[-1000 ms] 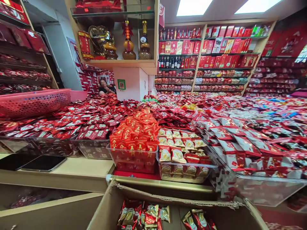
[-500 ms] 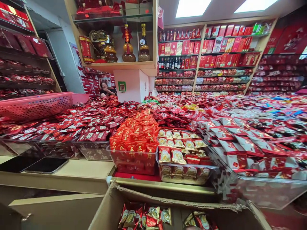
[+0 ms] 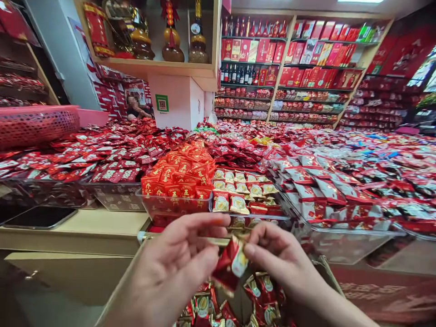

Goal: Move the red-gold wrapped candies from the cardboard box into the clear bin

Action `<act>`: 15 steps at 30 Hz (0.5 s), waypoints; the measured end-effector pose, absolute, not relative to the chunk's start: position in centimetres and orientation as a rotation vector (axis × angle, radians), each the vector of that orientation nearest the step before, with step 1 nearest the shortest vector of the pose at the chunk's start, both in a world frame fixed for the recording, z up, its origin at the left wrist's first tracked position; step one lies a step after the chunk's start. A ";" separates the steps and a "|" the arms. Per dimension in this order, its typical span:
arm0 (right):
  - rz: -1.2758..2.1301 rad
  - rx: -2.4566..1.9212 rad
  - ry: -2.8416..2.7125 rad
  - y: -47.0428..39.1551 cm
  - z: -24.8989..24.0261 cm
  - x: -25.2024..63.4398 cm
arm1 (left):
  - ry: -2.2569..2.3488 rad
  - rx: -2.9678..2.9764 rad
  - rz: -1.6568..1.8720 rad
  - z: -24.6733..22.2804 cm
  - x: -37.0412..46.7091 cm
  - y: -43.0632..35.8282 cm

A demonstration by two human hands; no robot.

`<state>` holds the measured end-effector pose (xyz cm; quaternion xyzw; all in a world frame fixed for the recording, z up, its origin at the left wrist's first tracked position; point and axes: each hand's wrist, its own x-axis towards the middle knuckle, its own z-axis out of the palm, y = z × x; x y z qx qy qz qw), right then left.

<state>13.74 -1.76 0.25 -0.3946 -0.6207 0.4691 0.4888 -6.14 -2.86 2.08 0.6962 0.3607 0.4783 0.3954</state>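
My right hand (image 3: 275, 254) pinches the corner of a red and gold candy packet (image 3: 231, 263) above a cardboard box (image 3: 329, 272). Just left of the packet is my left hand (image 3: 180, 268), its fingers apart and curved, the thumb close to the packet's edge. More red and gold packets (image 3: 204, 304) lie in the box below. Behind the hands, a clear plastic bin holds rows of similar durian packets (image 3: 238, 203). Orange-red packets (image 3: 180, 175) are heaped in the bin to its left.
Dark phones (image 3: 41, 217) lie on the counter (image 3: 112, 227) at left. A large bin of white and red packets (image 3: 327, 195) stands at right. Behind are a pink basket (image 3: 37, 125), a seated person (image 3: 138, 106) and shelves of boxes.
Both hands have come up into view over the box, the right one with a packet. The view has tilted down and shifted, so the shelves sit higher in the picture.
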 end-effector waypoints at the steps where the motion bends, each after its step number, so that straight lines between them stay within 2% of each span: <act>1: 1.165 -0.946 -1.412 -1.5 0.7 13.8 | 0.884 1.686 1.137 2.5 -5.5 -2.3; 6: 1.233 -0.892 -1.162 -0.5 0.4 13.2 | 0.811 1.429 0.824 2.6 -3.5 -0.4; 15: 1.306 -0.854 -1.180 -0.4 -1.5 13.3 | 0.849 1.556 0.763 1.3 -4.0 0.2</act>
